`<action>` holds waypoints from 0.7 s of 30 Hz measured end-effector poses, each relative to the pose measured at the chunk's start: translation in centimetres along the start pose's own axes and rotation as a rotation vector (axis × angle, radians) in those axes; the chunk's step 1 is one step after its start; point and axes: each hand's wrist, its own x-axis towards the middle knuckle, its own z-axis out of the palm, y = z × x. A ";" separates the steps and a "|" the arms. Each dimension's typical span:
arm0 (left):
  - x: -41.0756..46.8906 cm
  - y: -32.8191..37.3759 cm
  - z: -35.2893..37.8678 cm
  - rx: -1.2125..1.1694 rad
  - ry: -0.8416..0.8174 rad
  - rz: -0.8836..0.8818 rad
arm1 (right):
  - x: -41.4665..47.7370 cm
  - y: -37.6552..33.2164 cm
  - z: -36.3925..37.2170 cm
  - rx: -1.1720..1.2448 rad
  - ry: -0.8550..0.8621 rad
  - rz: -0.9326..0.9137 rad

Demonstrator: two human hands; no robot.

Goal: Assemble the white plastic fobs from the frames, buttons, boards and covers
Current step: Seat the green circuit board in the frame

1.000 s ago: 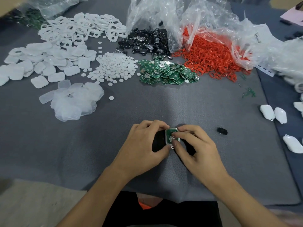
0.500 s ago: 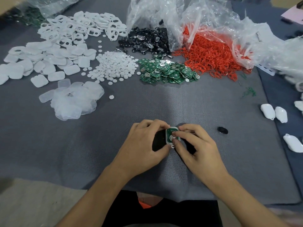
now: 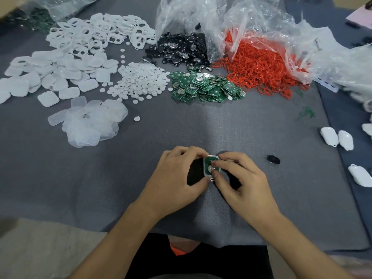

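Not much has changed since a moment ago. My left hand (image 3: pixel 177 174) and my right hand (image 3: pixel 241 182) have stayed in the same spot, and the fob (image 3: pixel 207 164) has not moved from between them. It sits low on the desk (image 3: pixel 221 127), near the edge closest to me.

My left hand is curled round the left side of the fob and holds it. My right hand pinches it, with one fingertip pressing on the green board inside the white frame and my thumb at the bottom edge.

There is bare gray desk all around my hands. A small black part (image 3: pixel 273 159) lies alone to the right, apart from my right hand. Farther right, near the edge of the gray mat, lie some finished white fobs (image 3: pixel 336 137).

The piles are well away at the far side. The green boards (image 3: pixel 203 87) are straight ahead, and the round white buttons (image 3: pixel 138 81) are just left of them. The white covers (image 3: pixel 60 77) and white frames (image 3: pixel 96 35) are farther left. A heap of clear covers (image 3: pixel 92 123) is the pile nearest my left hand. The red rings (image 3: pixel 259 69) and black parts (image 3: pixel 181 49) spill out of plastic bags (image 3: pixel 261 23) at the back.
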 end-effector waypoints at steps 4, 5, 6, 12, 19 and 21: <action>0.0 0.0 0.0 0.001 -0.005 -0.001 | 0.0 -0.1 -0.1 -0.006 0.001 -0.004; 0.0 -0.1 0.0 0.002 -0.004 0.000 | 0.0 -0.1 -0.1 -0.005 0.000 -0.003; 0.0 -0.1 0.0 0.002 -0.003 0.000 | 0.0 -0.1 -0.1 -0.004 -0.002 -0.003; 0.0 -0.1 0.1 0.004 -0.005 -0.005 | 0.0 0.1 0.0 -0.001 -0.002 -0.004; 0.0 0.0 0.0 0.016 -0.010 -0.005 | 0.0 0.0 -0.1 -0.003 -0.013 -0.002; 0.0 0.0 0.0 0.016 -0.010 -0.004 | 0.0 -0.1 -0.2 -0.002 -0.018 0.000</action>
